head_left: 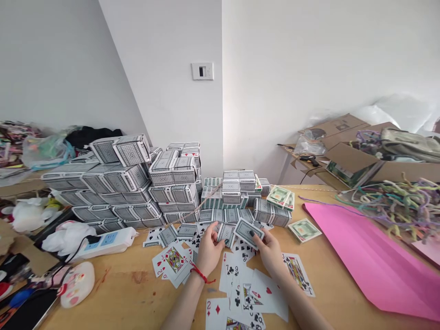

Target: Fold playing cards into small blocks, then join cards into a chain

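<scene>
Both my hands are over a wooden table strewn with playing cards. My left hand, with a red string on its wrist, pinches a few face-down patterned cards. My right hand grips another face-down card between thumb and fingers, touching the left hand's cards. Loose face-up cards lie under and in front of my hands, among them a queen card and a jack card.
Stacks of boxed card decks are piled at the back left and centre. A white power strip lies at the left. A pink paper sheet, coloured strings and cardboard boxes fill the right. Clutter lines the left edge.
</scene>
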`<state>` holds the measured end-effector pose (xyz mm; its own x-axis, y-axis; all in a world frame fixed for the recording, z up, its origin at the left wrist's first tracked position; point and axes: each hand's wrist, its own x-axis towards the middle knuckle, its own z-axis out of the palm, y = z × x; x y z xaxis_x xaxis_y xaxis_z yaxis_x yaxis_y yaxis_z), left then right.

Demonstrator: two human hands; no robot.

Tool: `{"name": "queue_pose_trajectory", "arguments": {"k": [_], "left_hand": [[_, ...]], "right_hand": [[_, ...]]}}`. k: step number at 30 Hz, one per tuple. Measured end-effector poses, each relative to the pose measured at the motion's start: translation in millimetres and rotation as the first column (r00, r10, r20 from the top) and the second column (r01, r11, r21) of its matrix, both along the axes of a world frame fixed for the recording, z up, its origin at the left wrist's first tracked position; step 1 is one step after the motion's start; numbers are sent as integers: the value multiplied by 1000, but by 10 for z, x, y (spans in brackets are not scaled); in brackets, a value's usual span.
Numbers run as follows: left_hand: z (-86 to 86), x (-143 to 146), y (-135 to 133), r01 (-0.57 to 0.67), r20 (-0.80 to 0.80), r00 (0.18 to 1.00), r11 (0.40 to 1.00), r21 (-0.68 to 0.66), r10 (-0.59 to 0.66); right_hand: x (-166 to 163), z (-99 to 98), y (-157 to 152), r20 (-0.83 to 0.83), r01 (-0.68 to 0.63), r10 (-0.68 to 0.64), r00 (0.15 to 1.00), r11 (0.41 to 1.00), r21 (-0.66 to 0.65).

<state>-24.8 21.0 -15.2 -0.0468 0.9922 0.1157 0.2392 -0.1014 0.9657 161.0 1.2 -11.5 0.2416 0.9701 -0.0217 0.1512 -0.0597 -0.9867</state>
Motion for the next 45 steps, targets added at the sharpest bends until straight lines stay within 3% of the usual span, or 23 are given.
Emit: {"name": "queue_pose_trajectory", "arguments": {"k": [6, 15, 21, 25, 31, 37, 45], "left_hand": [[45, -28, 67, 74, 225, 974, 984, -163, -36], [-12, -78, 128, 117, 518, 855, 958, -262, 37], [21, -55, 103, 130, 516, 856, 950, -283, 37], [8, -56, 113, 143, 554, 831, 946, -291, 44], [-3, -65, 136, 156, 531, 847, 943, -294, 25], [4, -49, 131, 149, 619, 783, 945, -292, 68], [54, -32, 118, 123, 504, 864, 965, -233, 11]], "right_hand": [[-33, -60, -5, -70, -23, 24, 997, 1000, 13], [-82, -37, -41, -96, -90, 98, 991, 992, 86], [-111, 20, -82, -20, -67, 70, 997, 989, 128], [-98, 34, -84, -72, -41, 55, 996, 982, 184], [-124, 14, -80, 0, -93, 93, 996, 987, 132], [-127, 25, -87, 15, -55, 54, 998, 988, 145], [-177, -33, -99, 36, -198, 196, 980, 977, 74]]}}
